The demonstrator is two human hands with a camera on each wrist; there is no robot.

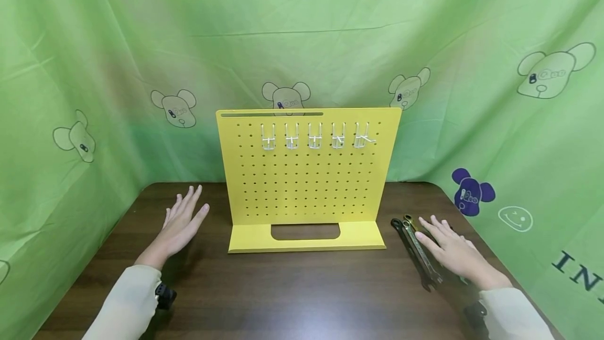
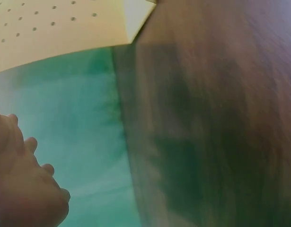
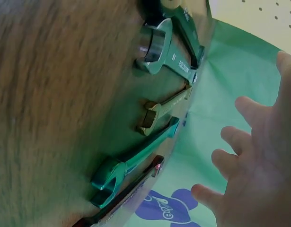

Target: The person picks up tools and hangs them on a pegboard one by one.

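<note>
Right of the board [image 1: 306, 178], right hand [image 1: 450, 251] hovers beside the wrenches [image 1: 421, 253], fingers spread, nothing gripped. Left of the board, left hand [image 1: 181, 224] is extended, also free. Five wrenches lie in a loose row on the table [image 1: 292, 293], right of the board. Judgement: pinch one shank mid-length, lift straight, avoid nudging neighbours; gold wrench [image 3: 171, 103] looks slimmer, likely needs fingertips. White hooks [image 1: 315, 139] line the board's upper part; green cloth [image 1: 302, 9] behind.
</note>
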